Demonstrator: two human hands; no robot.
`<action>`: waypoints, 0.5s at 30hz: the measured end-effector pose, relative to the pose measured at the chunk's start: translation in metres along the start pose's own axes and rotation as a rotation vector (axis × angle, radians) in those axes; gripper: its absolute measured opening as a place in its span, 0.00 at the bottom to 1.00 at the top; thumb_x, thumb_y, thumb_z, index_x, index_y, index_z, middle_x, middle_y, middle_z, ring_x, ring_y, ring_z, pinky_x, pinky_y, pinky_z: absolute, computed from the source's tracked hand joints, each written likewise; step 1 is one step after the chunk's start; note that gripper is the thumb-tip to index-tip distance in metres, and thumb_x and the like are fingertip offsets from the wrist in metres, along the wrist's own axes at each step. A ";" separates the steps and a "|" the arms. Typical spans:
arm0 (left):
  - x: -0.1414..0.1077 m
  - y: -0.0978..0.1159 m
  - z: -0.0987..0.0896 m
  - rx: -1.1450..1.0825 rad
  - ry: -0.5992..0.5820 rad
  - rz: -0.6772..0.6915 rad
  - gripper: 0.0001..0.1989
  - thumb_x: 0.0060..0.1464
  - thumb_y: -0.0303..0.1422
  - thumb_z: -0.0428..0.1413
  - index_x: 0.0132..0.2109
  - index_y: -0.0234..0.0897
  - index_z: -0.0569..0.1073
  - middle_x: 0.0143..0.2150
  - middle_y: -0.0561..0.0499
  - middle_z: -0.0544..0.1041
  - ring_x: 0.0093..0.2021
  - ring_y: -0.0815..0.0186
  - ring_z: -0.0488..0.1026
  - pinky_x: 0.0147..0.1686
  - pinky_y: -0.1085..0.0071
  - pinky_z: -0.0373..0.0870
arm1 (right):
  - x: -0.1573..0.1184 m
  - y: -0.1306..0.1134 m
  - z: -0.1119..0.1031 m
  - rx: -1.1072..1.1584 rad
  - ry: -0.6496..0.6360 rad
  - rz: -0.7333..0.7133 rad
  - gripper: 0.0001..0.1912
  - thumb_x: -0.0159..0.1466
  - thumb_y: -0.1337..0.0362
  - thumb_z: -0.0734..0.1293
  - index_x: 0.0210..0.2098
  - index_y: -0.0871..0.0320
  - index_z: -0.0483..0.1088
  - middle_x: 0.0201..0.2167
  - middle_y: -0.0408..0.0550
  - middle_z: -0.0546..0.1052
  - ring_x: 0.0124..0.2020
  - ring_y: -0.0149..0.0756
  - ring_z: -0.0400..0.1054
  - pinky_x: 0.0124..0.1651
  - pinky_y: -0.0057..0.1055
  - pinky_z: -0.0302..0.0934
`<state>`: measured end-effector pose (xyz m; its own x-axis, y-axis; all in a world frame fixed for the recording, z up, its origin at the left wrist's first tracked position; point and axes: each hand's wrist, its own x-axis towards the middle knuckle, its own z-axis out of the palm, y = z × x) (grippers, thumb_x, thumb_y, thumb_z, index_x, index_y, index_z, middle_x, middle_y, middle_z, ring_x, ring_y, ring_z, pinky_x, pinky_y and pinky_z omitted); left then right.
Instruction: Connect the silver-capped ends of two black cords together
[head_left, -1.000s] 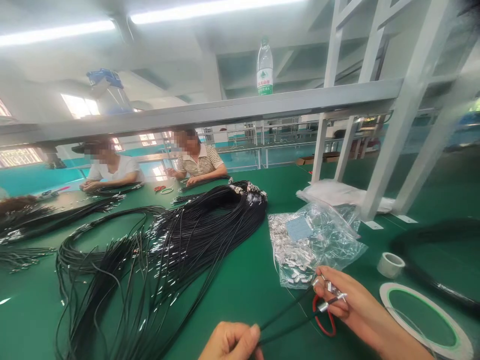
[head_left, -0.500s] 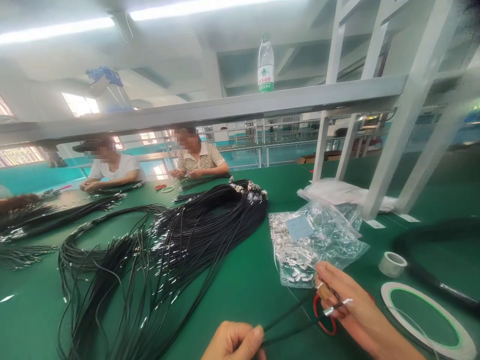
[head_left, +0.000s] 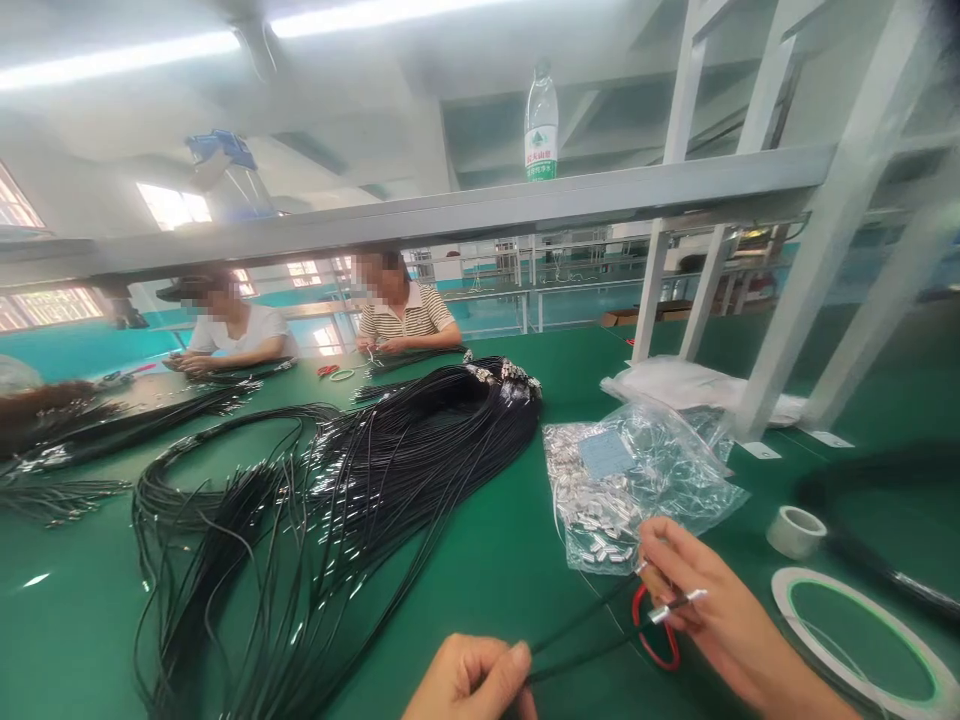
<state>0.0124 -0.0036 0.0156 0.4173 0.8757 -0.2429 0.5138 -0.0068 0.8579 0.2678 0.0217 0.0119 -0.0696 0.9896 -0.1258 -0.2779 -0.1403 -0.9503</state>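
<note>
My left hand (head_left: 469, 680) pinches a thin black cord (head_left: 581, 635) at the bottom edge of the view. The cord runs up and right to my right hand (head_left: 701, 610), whose fingers grip the cord's end with a small silver metal tip (head_left: 675, 606) on it. Under my right hand lies a red-handled tool (head_left: 656, 635) on the green table (head_left: 495, 560). Just above my right hand sits a clear plastic bag (head_left: 637, 480) full of small silver metal caps. A big bundle of black cords (head_left: 360, 500) spreads over the table to the left.
A tape roll (head_left: 795, 530) and a large flat white ring (head_left: 862, 640) lie at the right. White frame posts (head_left: 795, 290) and a shelf with a water bottle (head_left: 541, 125) stand behind. Two people (head_left: 397, 310) work on cords across the table.
The view has shifted slightly right. My right hand has turned the cord end so the silver tip points right. My left hand keeps its pinch on the cord.
</note>
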 end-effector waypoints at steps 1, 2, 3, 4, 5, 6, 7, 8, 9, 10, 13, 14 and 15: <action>0.000 -0.001 0.000 -0.005 0.003 0.006 0.42 0.50 0.66 0.39 0.25 0.31 0.79 0.14 0.59 0.48 0.20 0.73 0.48 0.23 0.71 0.44 | 0.000 -0.001 0.001 -0.047 0.004 -0.019 0.28 0.54 0.38 0.68 0.32 0.56 0.58 0.18 0.37 0.56 0.20 0.25 0.41 0.22 0.24 0.40; 0.001 -0.001 0.000 -0.007 0.009 0.008 0.42 0.50 0.66 0.39 0.25 0.31 0.79 0.14 0.59 0.48 0.20 0.73 0.48 0.23 0.71 0.44 | 0.000 -0.001 0.001 -0.094 0.009 -0.038 0.29 0.55 0.37 0.67 0.31 0.56 0.58 0.18 0.37 0.57 0.20 0.25 0.43 0.22 0.24 0.41; 0.001 -0.001 0.000 -0.010 0.012 0.010 0.43 0.50 0.66 0.39 0.25 0.31 0.79 0.14 0.59 0.48 0.19 0.73 0.47 0.23 0.71 0.44 | 0.001 -0.001 0.002 -0.139 0.010 -0.057 0.29 0.55 0.36 0.66 0.31 0.56 0.58 0.17 0.37 0.57 0.20 0.25 0.44 0.22 0.24 0.42; 0.001 -0.002 0.001 -0.012 0.016 0.010 0.43 0.50 0.66 0.39 0.25 0.31 0.79 0.13 0.59 0.47 0.19 0.73 0.48 0.23 0.71 0.45 | 0.002 0.000 0.003 -0.182 0.009 -0.075 0.29 0.55 0.36 0.65 0.31 0.56 0.58 0.17 0.37 0.57 0.20 0.25 0.45 0.22 0.24 0.42; 0.001 -0.002 0.001 -0.014 0.019 0.013 0.42 0.50 0.65 0.40 0.25 0.30 0.79 0.13 0.59 0.48 0.19 0.73 0.48 0.24 0.72 0.45 | 0.003 0.001 0.003 -0.223 0.010 -0.092 0.30 0.55 0.35 0.65 0.30 0.56 0.57 0.17 0.37 0.58 0.19 0.25 0.46 0.22 0.24 0.42; 0.001 -0.002 0.002 -0.018 0.018 0.017 0.42 0.50 0.65 0.40 0.25 0.30 0.79 0.13 0.59 0.48 0.19 0.73 0.48 0.24 0.72 0.46 | 0.004 0.003 0.004 -0.262 0.013 -0.109 0.29 0.55 0.35 0.64 0.30 0.56 0.57 0.16 0.37 0.58 0.19 0.26 0.47 0.22 0.25 0.42; 0.001 -0.002 0.002 -0.020 0.019 0.020 0.42 0.51 0.65 0.40 0.25 0.30 0.79 0.13 0.59 0.47 0.19 0.73 0.48 0.24 0.72 0.46 | 0.005 0.004 0.004 -0.295 0.020 -0.127 0.29 0.55 0.35 0.64 0.30 0.56 0.57 0.16 0.37 0.58 0.19 0.26 0.48 0.22 0.25 0.43; 0.001 -0.002 0.002 -0.019 0.017 0.025 0.42 0.51 0.65 0.40 0.25 0.30 0.79 0.13 0.59 0.47 0.19 0.73 0.48 0.24 0.72 0.46 | 0.006 0.006 0.004 -0.320 0.024 -0.139 0.29 0.56 0.35 0.64 0.29 0.57 0.57 0.16 0.37 0.59 0.19 0.26 0.49 0.22 0.25 0.43; 0.002 -0.003 0.002 -0.016 0.014 0.031 0.42 0.51 0.65 0.40 0.25 0.30 0.79 0.13 0.59 0.47 0.19 0.73 0.48 0.24 0.71 0.46 | 0.007 0.007 0.004 -0.331 0.029 -0.144 0.29 0.55 0.36 0.64 0.29 0.57 0.57 0.15 0.37 0.59 0.19 0.26 0.49 0.22 0.25 0.43; 0.002 -0.003 0.002 -0.009 0.012 0.039 0.43 0.51 0.65 0.39 0.25 0.30 0.79 0.12 0.59 0.48 0.19 0.73 0.49 0.24 0.71 0.46 | 0.008 0.009 0.004 -0.327 0.027 -0.138 0.29 0.55 0.36 0.65 0.29 0.57 0.57 0.15 0.37 0.59 0.18 0.26 0.49 0.22 0.25 0.43; 0.004 -0.006 0.002 0.007 0.007 0.047 0.44 0.51 0.66 0.38 0.26 0.29 0.79 0.12 0.58 0.49 0.19 0.72 0.49 0.24 0.71 0.46 | 0.006 0.012 0.004 -0.197 0.008 -0.060 0.29 0.55 0.36 0.66 0.30 0.56 0.57 0.15 0.36 0.57 0.17 0.24 0.44 0.21 0.24 0.38; 0.005 -0.007 0.002 0.011 0.001 0.049 0.45 0.51 0.66 0.37 0.26 0.29 0.80 0.12 0.58 0.49 0.19 0.72 0.49 0.24 0.71 0.46 | 0.005 0.013 0.005 -0.133 0.000 -0.021 0.28 0.55 0.37 0.66 0.31 0.56 0.57 0.15 0.35 0.57 0.17 0.23 0.43 0.21 0.24 0.37; 0.006 -0.008 0.003 0.016 0.002 0.051 0.45 0.50 0.66 0.37 0.27 0.29 0.80 0.13 0.58 0.49 0.19 0.73 0.49 0.24 0.71 0.46 | 0.003 0.015 0.006 -0.072 -0.009 0.015 0.27 0.56 0.39 0.66 0.32 0.56 0.57 0.16 0.35 0.58 0.17 0.23 0.41 0.21 0.23 0.37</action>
<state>0.0126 0.0001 0.0062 0.4417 0.8749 -0.1986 0.5041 -0.0589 0.8616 0.2573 0.0228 -0.0009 -0.0821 0.9870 -0.1379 -0.2073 -0.1522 -0.9664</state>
